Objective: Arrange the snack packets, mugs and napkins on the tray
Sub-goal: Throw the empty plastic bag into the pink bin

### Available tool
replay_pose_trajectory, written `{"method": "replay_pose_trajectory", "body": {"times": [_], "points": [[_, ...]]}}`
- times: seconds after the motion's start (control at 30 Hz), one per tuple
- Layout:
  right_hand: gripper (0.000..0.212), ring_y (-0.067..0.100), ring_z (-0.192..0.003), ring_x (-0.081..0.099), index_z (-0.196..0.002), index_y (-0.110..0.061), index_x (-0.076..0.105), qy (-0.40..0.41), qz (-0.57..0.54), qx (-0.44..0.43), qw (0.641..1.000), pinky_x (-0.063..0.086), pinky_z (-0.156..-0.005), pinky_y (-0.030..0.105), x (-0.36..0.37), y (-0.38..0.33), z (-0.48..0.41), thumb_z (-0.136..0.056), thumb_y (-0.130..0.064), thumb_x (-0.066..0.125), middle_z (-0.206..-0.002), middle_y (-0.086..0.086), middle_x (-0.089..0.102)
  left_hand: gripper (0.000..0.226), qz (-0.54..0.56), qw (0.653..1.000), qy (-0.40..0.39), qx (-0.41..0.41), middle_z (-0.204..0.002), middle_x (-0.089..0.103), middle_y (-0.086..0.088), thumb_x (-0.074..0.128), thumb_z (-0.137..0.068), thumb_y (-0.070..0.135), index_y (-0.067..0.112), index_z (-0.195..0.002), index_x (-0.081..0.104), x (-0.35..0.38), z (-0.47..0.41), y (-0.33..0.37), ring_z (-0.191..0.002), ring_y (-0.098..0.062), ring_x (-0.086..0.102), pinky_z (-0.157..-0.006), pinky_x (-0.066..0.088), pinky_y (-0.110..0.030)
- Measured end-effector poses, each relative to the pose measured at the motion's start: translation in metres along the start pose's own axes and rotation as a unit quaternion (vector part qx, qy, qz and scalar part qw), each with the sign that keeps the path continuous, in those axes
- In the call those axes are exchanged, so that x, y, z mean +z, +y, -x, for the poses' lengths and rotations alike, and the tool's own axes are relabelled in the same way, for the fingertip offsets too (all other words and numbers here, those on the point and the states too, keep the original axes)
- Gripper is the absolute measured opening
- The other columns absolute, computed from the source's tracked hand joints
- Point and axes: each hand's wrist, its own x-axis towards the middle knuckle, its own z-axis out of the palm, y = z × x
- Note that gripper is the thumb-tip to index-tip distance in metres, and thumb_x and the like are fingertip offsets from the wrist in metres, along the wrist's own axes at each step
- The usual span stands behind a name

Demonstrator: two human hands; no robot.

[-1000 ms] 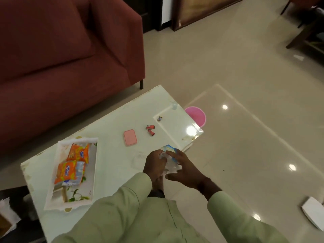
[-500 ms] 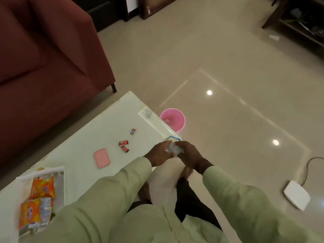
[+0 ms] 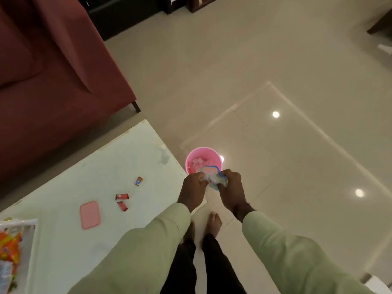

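Blue-edged packet in left hand, right hand

- Glossy white table top lies bare near its far corner.
- Two torn red wrapper scraps and a flat pink rectangular lid lie mid-table.
- White rectangular tray with orange snack packets takes up the table's left end.
- Round pink plastic bucket stands on the beige tiled floor just beside the table corner. The left hand and right hand grip a crumpled blue-edged packet over its near rim.
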Motion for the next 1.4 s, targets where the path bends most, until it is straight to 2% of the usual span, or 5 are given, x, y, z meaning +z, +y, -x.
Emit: {"method": "replay_pose_trajectory", "body": {"times": [0.37,0.73,1.0,1.13,1.4], "points": [[0.033,0.026,-0.085,0.060,-0.108,-0.027,0.052,0.048,0.047,0.034,0.997,0.047,-0.068,0.032,0.079,0.103,-0.182,-0.079,-0.022,0.068,-0.100,0.002,0.065,0.009,-0.011,0.994,0.069,-0.086,-0.078,0.064,0.006,0.067,-0.081,0.012,0.015,-0.089,0.069,0.086,-0.166,-0.096,-0.071,-0.012,0.056,-0.066,0.041,-0.021],[0.074,0.028,-0.117,0.052,-0.139,-0.019,0.043,-0.008,0.097,0.028,0.995,0.047,-0.093,0.035,0.157,0.194,-0.277,-0.074,-0.020,0.078,-0.134,0.007,0.054,0.045,-0.201,0.964,-0.136,-0.110,-0.117,0.065,-0.018,0.064,-0.087,0.006,0.004,-0.129,0.049,0.148,-0.277,-0.200,-0.107,-0.034,0.063,-0.086,0.051,-0.039],[0.089,0.036,-0.131,0.045,-0.147,-0.015,0.033,0.003,0.205,-0.049,0.978,0.047,-0.101,0.052,0.142,0.184,-0.241,-0.075,-0.043,0.077,-0.155,0.015,0.033,0.021,-0.288,0.943,-0.163,-0.043,-0.108,0.067,-0.009,0.056,-0.093,0.011,0.008,-0.114,0.055,0.142,-0.245,-0.193,-0.100,-0.026,0.066,-0.085,0.053,-0.033],[0.090,0.036,-0.148,0.023,-0.154,-0.014,0.025,-0.003,0.250,-0.057,0.967,0.029,-0.115,0.051,0.115,0.161,-0.196,-0.084,-0.054,0.065,-0.162,0.017,0.020,0.049,-0.399,0.906,-0.111,0.091,-0.136,0.056,-0.017,0.057,-0.095,0.036,0.008,-0.135,0.048,0.129,-0.204,-0.160,-0.127,-0.035,0.052,-0.106,0.045,-0.049],[0.090,0.030,-0.153,-0.002,-0.157,-0.017,0.003,-0.015,0.318,-0.091,0.944,0.014,-0.121,0.051,0.035,0.076,-0.094,-0.091,-0.064,0.041,-0.165,0.011,-0.003,0.082,-0.383,0.920,-0.024,0.086,-0.159,0.023,-0.020,0.054,-0.093,0.049,0.003,-0.153,0.021,0.050,-0.094,-0.085,-0.148,-0.038,0.020,-0.118,0.020,-0.052]]}}
